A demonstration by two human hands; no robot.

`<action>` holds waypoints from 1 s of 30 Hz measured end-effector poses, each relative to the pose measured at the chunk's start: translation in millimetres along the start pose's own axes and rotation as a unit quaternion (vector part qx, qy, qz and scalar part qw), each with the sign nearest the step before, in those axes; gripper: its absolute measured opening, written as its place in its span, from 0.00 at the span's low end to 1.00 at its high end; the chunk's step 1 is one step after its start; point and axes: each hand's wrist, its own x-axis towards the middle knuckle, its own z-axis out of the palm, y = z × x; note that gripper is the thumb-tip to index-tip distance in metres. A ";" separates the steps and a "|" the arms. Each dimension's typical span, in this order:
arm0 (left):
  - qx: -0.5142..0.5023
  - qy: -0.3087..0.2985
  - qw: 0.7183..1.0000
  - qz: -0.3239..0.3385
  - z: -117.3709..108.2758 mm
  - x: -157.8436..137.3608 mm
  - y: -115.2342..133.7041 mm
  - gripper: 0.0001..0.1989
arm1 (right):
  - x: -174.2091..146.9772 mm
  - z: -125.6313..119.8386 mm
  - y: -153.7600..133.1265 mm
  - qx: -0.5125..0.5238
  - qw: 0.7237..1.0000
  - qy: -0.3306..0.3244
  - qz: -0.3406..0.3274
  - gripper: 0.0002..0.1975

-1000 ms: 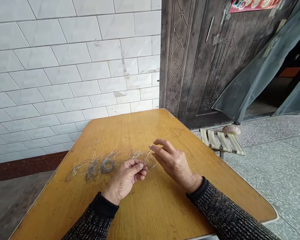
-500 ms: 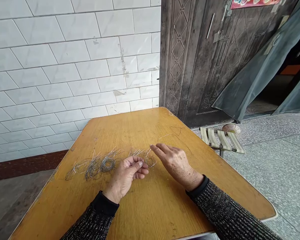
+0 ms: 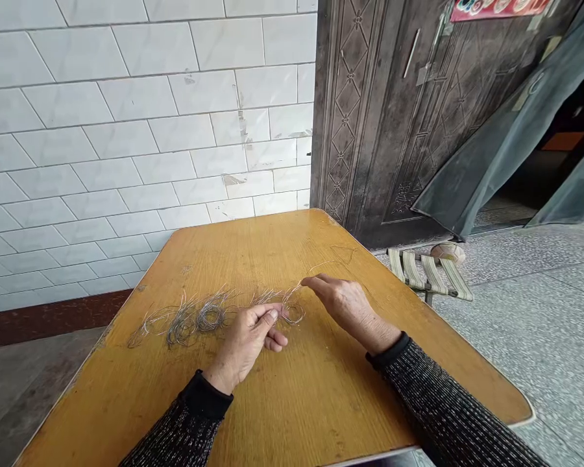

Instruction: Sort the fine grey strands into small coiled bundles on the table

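My left hand (image 3: pixel 248 337) hovers over the middle of the table, thumb and forefinger pinched on a thin wire (image 3: pixel 287 297). The wire's strands run up and right to my right hand (image 3: pixel 340 299), whose fingertips are closed on their ends. A small loose loop of wire (image 3: pixel 302 318) shows just right of my left fingertips; whether it belongs to the held wire, I cannot tell. Left of my left hand lie a round grey wire coil (image 3: pixel 210 316) and a looser, tangled wire bundle (image 3: pixel 178 329). Several straight wire ends (image 3: pixel 265 296) stick out behind my left hand.
The wooden table (image 3: pixel 282 408) has a pale edge and meets a white tiled wall (image 3: pixel 126 136). A single bent wire (image 3: pixel 338 261) lies beyond my right hand. A folding stool (image 3: pixel 431 272) with striped straps stands right, near a dark carved door (image 3: pixel 394 130) and a grey curtain (image 3: pixel 496 143).
My right hand has shifted slightly right, its fingers now closed together at the wire ends. My left hand has stayed nearly in place, its forefinger straighter.
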 end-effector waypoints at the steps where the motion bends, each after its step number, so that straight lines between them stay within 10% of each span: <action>1: 0.003 0.008 1.000 0.006 -0.2 0.4 -0.1 0.13 | 1.2 0.6 1.6 0.000 1.000 -0.007 0.007 0.15; 12: -0.012 0.078 0.995 0.060 -5.1 5.8 1.3 0.10 | 15.8 15.7 3.2 -0.033 0.996 -0.076 -0.022 0.14; 17: 0.010 0.073 0.996 0.056 -3.8 5.3 2.1 0.11 | 19.3 15.4 7.0 -0.003 0.999 -0.011 -0.035 0.17; 24: 0.051 0.077 0.994 0.051 -2.6 4.0 2.6 0.11 | 11.2 -5.8 77.9 0.014 0.967 0.003 0.254 0.15; 30: 0.076 0.067 0.994 0.046 -1.4 4.2 1.2 0.13 | 5.2 2.6 100.1 -0.006 0.939 -0.069 0.336 0.17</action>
